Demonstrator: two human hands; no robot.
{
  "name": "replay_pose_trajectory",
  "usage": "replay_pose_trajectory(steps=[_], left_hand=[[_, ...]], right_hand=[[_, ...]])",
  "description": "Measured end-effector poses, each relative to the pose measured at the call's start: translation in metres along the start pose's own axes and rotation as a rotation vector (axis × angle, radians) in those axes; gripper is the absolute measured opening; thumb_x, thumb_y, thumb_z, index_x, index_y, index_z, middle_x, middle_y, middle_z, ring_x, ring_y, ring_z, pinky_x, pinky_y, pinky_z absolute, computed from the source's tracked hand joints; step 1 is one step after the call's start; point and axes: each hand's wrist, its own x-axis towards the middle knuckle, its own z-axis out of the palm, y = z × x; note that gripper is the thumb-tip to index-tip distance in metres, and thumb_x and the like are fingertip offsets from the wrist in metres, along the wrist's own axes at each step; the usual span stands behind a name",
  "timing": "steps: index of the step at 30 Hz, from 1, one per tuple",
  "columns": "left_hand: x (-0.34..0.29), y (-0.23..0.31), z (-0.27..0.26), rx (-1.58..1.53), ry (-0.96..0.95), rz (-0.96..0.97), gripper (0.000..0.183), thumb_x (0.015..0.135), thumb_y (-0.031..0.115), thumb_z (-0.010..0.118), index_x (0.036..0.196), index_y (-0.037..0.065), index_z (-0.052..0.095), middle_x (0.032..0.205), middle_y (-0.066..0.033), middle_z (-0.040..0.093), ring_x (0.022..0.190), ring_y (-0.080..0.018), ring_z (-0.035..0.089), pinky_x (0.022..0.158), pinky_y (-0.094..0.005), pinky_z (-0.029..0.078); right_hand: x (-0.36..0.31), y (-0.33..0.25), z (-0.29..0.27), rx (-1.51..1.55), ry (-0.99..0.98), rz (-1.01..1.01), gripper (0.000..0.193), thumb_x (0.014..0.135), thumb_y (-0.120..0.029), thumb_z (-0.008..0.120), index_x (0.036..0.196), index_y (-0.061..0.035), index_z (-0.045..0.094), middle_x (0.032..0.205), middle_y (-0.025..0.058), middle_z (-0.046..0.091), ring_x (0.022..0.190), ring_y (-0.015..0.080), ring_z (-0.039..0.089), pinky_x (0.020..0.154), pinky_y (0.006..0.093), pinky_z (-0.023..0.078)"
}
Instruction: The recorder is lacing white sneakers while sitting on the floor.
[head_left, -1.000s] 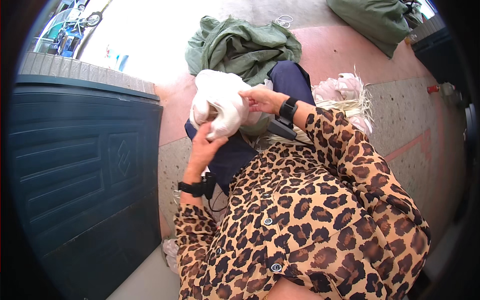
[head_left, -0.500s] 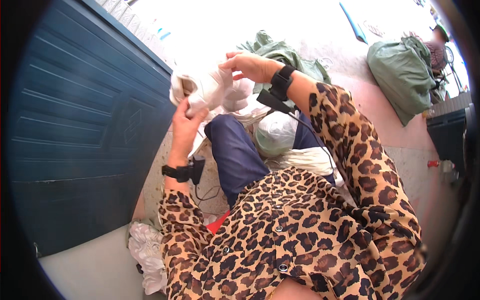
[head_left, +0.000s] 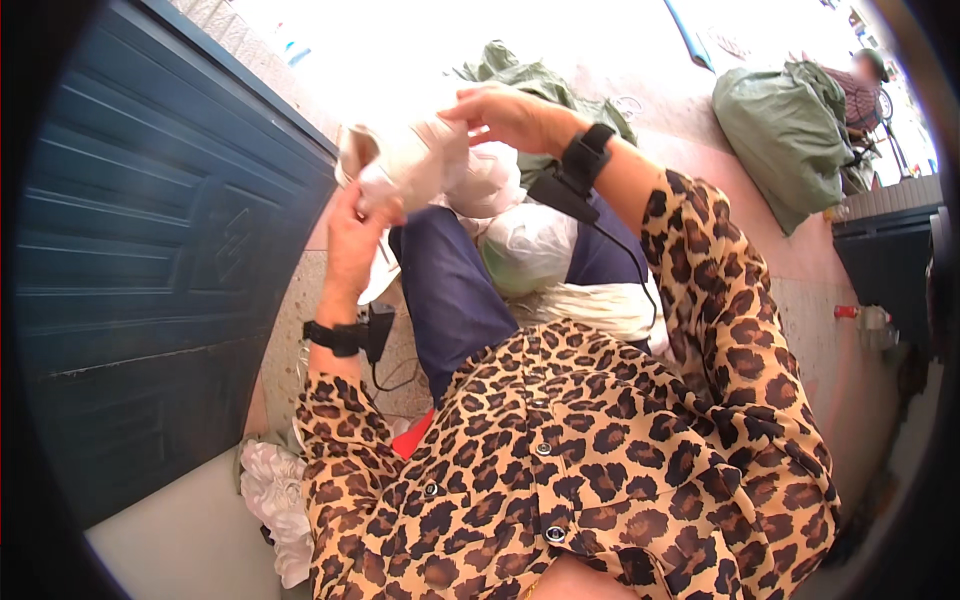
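Observation:
Between my two hands, above my knees, is a white, soft-looking piece (head_left: 415,168) with a dark opening at its left end; it is blurred and its kind is unclear. My left hand (head_left: 358,228) pinches its lower left edge. My right hand (head_left: 508,116) grips the upper right edge with bent fingers. Just behind and below it lies a pale bundle (head_left: 488,180) like those around my lap. A whitish see-through plastic bag (head_left: 528,248) with something greenish inside rests between my legs.
A dark blue panelled door (head_left: 150,240) stands close on my left. Green sacks lie ahead, one crumpled (head_left: 540,80) and one full (head_left: 785,145), with a person (head_left: 855,95) beside the full one. Off-white cloth (head_left: 590,312) lies under the bag, and more (head_left: 275,510) sits at lower left.
The view has shifted slightly. The white piece looks turned and stretched a little wider between my hands, its opening now facing more upward. Both hands keep their grip.

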Motion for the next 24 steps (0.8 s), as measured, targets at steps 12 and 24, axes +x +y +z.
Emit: replay_pose_trajectory(steps=[12,24], left_hand=[[0.017,-0.017,0.006,0.111,0.191,0.125,0.038,0.08,0.013,0.063,0.113,-0.001,0.05,0.091,-0.0032,0.06,0.073,-0.0079,0.054,0.065,-0.0222,0.045],[-0.03,0.016,0.011,0.056,-0.107,0.002,0.045,0.079,0.013,0.065,0.118,0.0,0.047,0.096,-0.0031,0.059,0.085,-0.01,0.054,0.074,-0.0225,0.044]], right_hand=[[0.052,0.015,0.007,0.103,-0.009,-0.008,0.04,0.082,-0.029,0.054,0.115,-0.0065,0.053,0.111,0.0052,0.049,0.107,0.0162,0.046,0.093,0.0349,0.035],[-0.04,0.044,0.006,-0.066,0.014,-0.3,0.031,0.088,-0.017,0.047,0.116,-0.0052,0.05,0.1,0.0022,0.049,0.096,0.01,0.048,0.084,0.0264,0.04]])
